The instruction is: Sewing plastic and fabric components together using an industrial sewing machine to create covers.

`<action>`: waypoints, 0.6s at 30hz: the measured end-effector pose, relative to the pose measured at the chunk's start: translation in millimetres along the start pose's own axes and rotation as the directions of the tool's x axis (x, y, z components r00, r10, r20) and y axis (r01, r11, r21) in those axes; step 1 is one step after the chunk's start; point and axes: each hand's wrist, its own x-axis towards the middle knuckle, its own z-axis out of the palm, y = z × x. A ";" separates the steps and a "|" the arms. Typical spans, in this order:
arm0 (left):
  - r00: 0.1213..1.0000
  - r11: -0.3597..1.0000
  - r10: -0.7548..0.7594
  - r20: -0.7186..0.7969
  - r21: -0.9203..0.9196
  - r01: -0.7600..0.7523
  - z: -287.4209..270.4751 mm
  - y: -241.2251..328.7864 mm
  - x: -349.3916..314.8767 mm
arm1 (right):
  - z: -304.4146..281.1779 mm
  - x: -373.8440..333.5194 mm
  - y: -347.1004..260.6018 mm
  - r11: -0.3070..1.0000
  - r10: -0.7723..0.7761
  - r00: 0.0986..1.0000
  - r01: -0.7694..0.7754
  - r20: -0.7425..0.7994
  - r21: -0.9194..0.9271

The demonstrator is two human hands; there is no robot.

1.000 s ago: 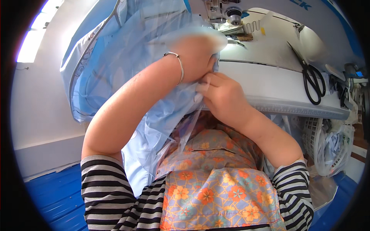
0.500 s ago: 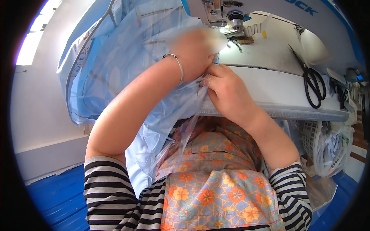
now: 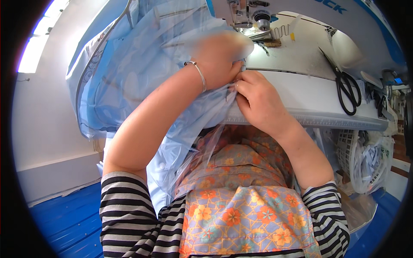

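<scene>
Light blue fabric lies bunched over the left of the sewing table and hangs into my lap, partly under a thin, clear, plastic-like layer. My left hand, with a bracelet at the wrist, is closed on the fabric near the needle area. A blur covers most of its fingers; its thumb shows beside my right fingertips. Just to the right, my right hand pinches the gathered fabric edge, and folds run down from its fingers. Beyond both hands stands the sewing machine's head.
Black scissors rest on the table to the right. A ruler strip runs along the table's front edge. Below right hangs a white basket beside a clear bag of scraps. A white wall borders the left.
Both hands stay close together at the fabric edge, with the right hand shifted slightly right. My left forearm has moved a little to the right. The view has shifted slightly.
</scene>
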 end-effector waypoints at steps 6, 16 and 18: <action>0.999 0.997 0.020 0.036 0.070 -0.023 1.2 0.2 -2.8 | 0.1 -1.7 -0.1 0.999 -0.029 0.999 0.028 -0.020 -0.039; 0.992 1.000 0.017 0.124 0.005 -0.018 -3.1 -5.2 4.3 | -9.8 6.7 8.4 0.998 0.040 0.999 -0.040 -0.004 -0.044; 0.995 0.999 0.037 0.097 -0.029 -0.034 -2.1 -6.7 5.3 | -13.0 9.3 11.2 0.998 0.031 0.999 -0.032 -0.007 -0.055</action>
